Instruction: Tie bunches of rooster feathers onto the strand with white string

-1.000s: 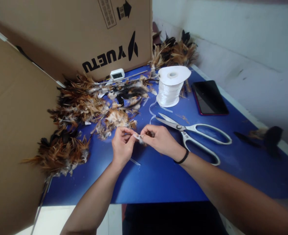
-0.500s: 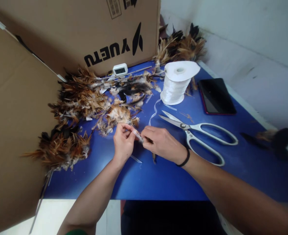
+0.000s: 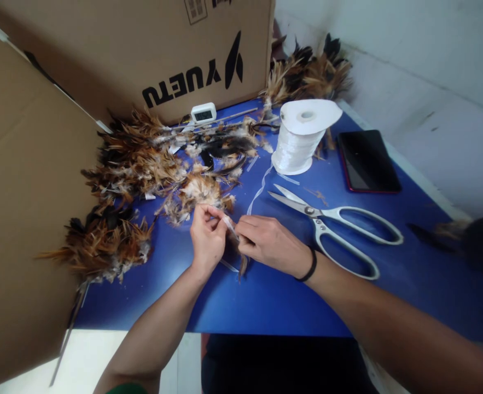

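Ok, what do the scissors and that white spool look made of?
Scissors: bare shiny metal blades, handles coated glossy white, probably plastic or paint. Spool: translucent, glossy white strand, likely plastic ribbon or line; its flat top looks like matte paper or card.

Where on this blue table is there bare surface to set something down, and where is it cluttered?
Bare blue table runs along the near edge, below both hands and the scissors. A smaller patch lies between the scissors and the phone. It is crowded at the left and back: feather bundles, the ribbon spool, and the cardboard box.
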A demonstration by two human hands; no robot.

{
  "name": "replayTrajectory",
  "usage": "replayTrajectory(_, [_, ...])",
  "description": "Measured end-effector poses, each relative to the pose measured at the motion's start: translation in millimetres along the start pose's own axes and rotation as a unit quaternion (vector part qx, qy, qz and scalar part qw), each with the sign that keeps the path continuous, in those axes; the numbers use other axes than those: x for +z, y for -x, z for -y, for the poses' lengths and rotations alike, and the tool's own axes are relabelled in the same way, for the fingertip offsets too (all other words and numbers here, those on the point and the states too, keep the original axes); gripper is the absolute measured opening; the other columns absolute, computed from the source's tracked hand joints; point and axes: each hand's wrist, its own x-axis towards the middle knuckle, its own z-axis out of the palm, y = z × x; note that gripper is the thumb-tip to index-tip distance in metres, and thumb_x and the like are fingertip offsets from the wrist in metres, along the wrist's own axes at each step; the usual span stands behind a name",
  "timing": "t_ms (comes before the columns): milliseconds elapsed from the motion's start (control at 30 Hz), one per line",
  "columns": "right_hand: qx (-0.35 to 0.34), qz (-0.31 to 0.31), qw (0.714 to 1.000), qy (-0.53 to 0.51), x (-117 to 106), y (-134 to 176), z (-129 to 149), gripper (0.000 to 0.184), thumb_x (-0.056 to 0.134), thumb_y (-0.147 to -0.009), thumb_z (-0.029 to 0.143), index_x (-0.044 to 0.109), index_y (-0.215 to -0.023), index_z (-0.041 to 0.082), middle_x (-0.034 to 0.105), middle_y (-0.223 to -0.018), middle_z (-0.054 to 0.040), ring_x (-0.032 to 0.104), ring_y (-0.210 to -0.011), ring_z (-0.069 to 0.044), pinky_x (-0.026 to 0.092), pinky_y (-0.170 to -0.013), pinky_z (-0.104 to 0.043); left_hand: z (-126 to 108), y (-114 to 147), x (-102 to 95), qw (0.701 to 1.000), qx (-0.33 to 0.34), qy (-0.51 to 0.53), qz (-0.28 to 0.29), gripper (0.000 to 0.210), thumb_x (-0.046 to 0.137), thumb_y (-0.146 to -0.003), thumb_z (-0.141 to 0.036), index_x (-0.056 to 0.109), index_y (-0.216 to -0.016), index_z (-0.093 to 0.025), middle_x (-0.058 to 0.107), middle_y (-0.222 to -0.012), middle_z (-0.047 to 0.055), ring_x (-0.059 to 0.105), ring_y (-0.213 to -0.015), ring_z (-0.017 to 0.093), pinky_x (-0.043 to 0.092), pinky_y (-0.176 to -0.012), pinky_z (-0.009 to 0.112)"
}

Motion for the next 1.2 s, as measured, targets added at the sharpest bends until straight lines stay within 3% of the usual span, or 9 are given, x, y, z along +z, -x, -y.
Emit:
replayTrajectory(200, [0.092,-0.002,0.993,-0.080,-1,0,-3,0.014,0.047,-0.078,0.008,0.056,-0.073,0.017,0.054,-0.072,0.0001,0.046,-0.062,-0.010,0.036,-0.061,-0.023,4,-5,-3.1,1.000,0.004,-0.004,0.018,0.025,0.064,-0.069,-0.013,0.043,-0.080,-0.019,0.054,-0.070,-0.005,0.057,-0.058,0.007,0.049,-0.056,0.019])
replayTrajectory(400, [0.184,0.027,0.975,-0.118,-22,-1,-10,0.025,0.046,-0.084,0.020,0.058,-0.106,0.020,0.066,-0.080,-0.0013,0.057,-0.068,-0.013,0.041,-0.065,-0.025,8,-13,-7.0,0.997,-0.064,0.028,0.039,0.028,0.070,-0.066,-0.022,0.049,-0.084,-0.019,0.055,-0.073,-0.004,0.055,-0.052,0.006,0.047,-0.049,0.018])
replayTrajectory(500, [0.191,0.032,0.975,-0.111,-28,1,-17,0.025,0.052,-0.081,0.023,0.058,-0.106,0.020,0.066,-0.075,-0.0003,0.058,-0.066,-0.014,0.043,-0.064,-0.026,6,-14,-7.3,0.991,-0.103,0.060,0.061,0.027,0.071,-0.063,-0.020,0.053,-0.084,-0.017,0.055,-0.072,-0.004,0.054,-0.053,0.005,0.044,-0.048,0.016])
replayTrajectory(600, [0.180,-0.005,0.981,-0.076,-27,2,-22,0.020,0.053,-0.080,0.016,0.061,-0.097,0.020,0.064,-0.077,-0.0007,0.058,-0.066,-0.013,0.044,-0.067,-0.027,1,-13,-7.9,0.975,-0.164,0.111,0.097,0.027,0.070,-0.061,-0.017,0.057,-0.085,-0.017,0.059,-0.075,-0.001,0.056,-0.057,0.007,0.045,-0.051,0.018])
replayTrajectory(667, [0.153,-0.041,0.987,-0.039,-24,3,-23,0.023,0.052,-0.080,0.012,0.062,-0.098,0.020,0.063,-0.090,-0.0046,0.059,-0.077,-0.015,0.046,-0.075,-0.029,-2,-13,-8.6,0.964,-0.196,0.139,0.112,0.029,0.070,-0.060,-0.016,0.057,-0.086,-0.017,0.062,-0.077,0.000,0.058,-0.059,0.008,0.047,-0.055,0.020])
replayTrajectory(800, [0.035,-0.051,0.996,-0.070,-15,2,-14,0.032,0.055,-0.081,0.013,0.059,-0.112,0.022,0.055,-0.112,-0.0090,0.055,-0.101,-0.019,0.046,-0.086,-0.033,-4,-11,-10.0,0.952,-0.227,0.157,0.131,0.032,0.070,-0.060,-0.019,0.056,-0.089,-0.018,0.062,-0.074,0.000,0.058,-0.057,0.010,0.048,-0.054,0.022])
replayTrajectory(900, [-0.016,-0.036,0.994,-0.107,-8,1,-8,0.022,0.054,-0.084,0.014,0.063,-0.102,0.023,0.056,-0.110,-0.0073,0.054,-0.101,-0.018,0.046,-0.087,-0.033,-1,-10,-10.1,0.950,-0.229,0.160,0.137,0.034,0.072,-0.058,-0.019,0.056,-0.087,-0.018,0.062,-0.074,0.000,0.059,-0.058,0.010,0.048,-0.054,0.020])
replayTrajectory(1033, [-0.016,-0.044,0.995,-0.091,-6,-1,-6,0.016,0.051,-0.085,0.013,0.065,-0.087,0.020,0.058,-0.102,-0.0065,0.054,-0.097,-0.017,0.045,-0.086,-0.033,1,-7,-8.7,0.948,-0.231,0.167,0.140,0.036,0.075,-0.055,-0.017,0.055,-0.085,-0.017,0.061,-0.072,-0.001,0.059,-0.056,0.009,0.048,-0.053,0.021])
replayTrajectory(1200, [-0.040,-0.042,0.993,-0.101,-10,-2,-7,0.022,0.052,-0.083,0.008,0.064,-0.097,0.020,0.062,-0.100,-0.0058,0.055,-0.096,-0.017,0.044,-0.088,-0.034,-7,-5,-7.8,0.940,-0.258,0.177,0.140,0.045,0.079,-0.049,-0.019,0.052,-0.085,-0.016,0.061,-0.068,-0.002,0.057,-0.049,0.009,0.047,-0.046,0.020])
